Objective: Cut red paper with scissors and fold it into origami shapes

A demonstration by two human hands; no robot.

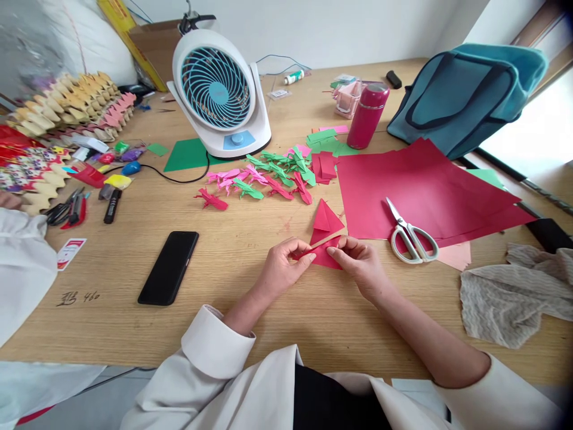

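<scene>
A partly folded piece of red paper [326, 230] lies on the wooden table [233, 251] in front of me. My left hand [283, 266] pinches its left edge with fingers closed. My right hand [358, 264] pinches the paper's lower right part, fingers curled on it. Both hands rest on the tabletop, close together.
Red paper sheets [421, 179] with white scissors [412, 236] lie to the right, a grey cloth [514, 298] beyond them. Several folded paper cranes [264, 179] sit ahead, before a fan [219, 92]. A black phone [169, 267] lies left. A red bottle [367, 116] and blue bag [465, 95] stand behind.
</scene>
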